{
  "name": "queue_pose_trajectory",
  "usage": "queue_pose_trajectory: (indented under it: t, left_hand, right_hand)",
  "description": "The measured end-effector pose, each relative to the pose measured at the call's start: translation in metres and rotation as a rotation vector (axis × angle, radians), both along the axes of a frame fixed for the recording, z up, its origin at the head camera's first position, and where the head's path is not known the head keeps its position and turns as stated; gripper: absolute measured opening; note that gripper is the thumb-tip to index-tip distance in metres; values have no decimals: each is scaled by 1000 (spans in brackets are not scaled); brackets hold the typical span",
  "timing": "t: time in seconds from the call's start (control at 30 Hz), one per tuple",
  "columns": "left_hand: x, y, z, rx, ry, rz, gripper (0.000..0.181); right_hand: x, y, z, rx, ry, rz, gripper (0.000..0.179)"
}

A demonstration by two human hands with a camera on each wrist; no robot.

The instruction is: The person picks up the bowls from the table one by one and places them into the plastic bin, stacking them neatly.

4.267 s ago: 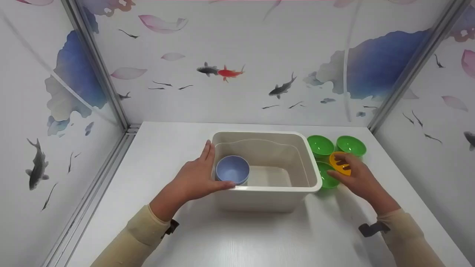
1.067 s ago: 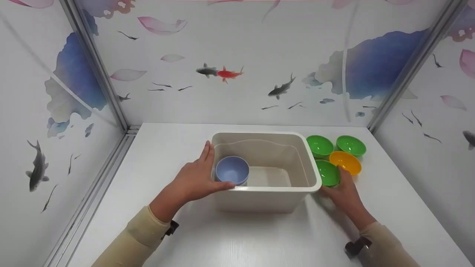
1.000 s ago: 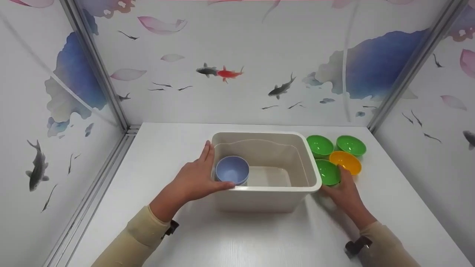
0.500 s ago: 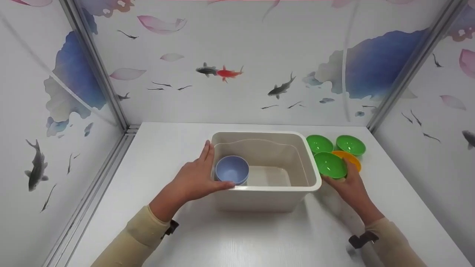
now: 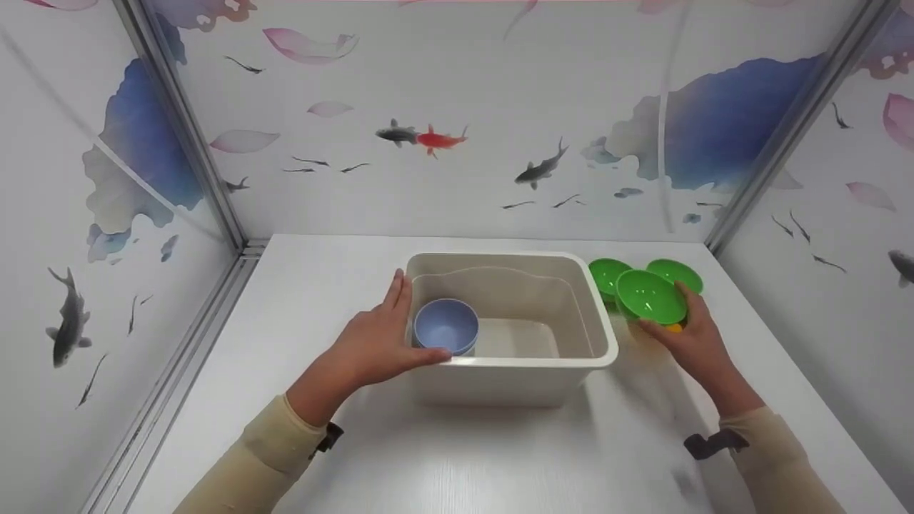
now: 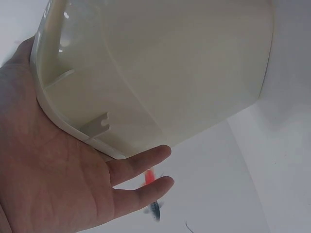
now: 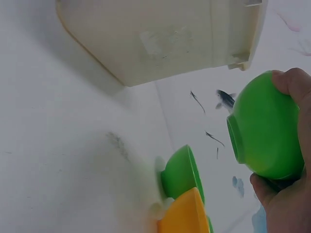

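My right hand (image 5: 703, 343) pinches a green bowl (image 5: 650, 296) by its rim, thumb on the near side and fingers on the far side. The bowl is raised over an orange bowl (image 5: 674, 328), mostly hidden in the head view. In the right wrist view, a gap separates the held bowl (image 7: 267, 128) from the orange bowl (image 7: 184, 213). My left hand (image 5: 368, 343) rests on the near left corner of a cream plastic bin (image 5: 514, 385), thumb along the front rim, fingers straight along the left side. A blue bowl (image 5: 447, 325) sits in the bin's left part.
Two more green bowls (image 5: 607, 275) (image 5: 678, 273) stand on the white table (image 5: 457, 457) right of the bin, near the back wall. Metal frame posts (image 5: 178, 128) and printed panels (image 5: 457, 193) enclose the table on the left, back and right.
My right hand has let go of the orange bowl, gripped the nearest green bowl, lifted it from beside the bin and carried it back and right over the orange one. The left hand stays put.
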State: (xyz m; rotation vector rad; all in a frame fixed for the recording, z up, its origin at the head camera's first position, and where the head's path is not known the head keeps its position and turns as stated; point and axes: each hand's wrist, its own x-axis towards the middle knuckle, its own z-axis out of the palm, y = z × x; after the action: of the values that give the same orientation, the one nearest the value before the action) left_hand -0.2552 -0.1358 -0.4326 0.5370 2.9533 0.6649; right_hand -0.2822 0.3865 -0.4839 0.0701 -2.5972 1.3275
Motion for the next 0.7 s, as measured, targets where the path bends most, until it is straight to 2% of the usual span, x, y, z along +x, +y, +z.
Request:
queue_pose_trajectory:
  t: [0.7]
  left_hand:
    - [-1,-3,-1,-2,21,-22,146]
  right_hand:
    - [1,3,40,78,5,48,109]
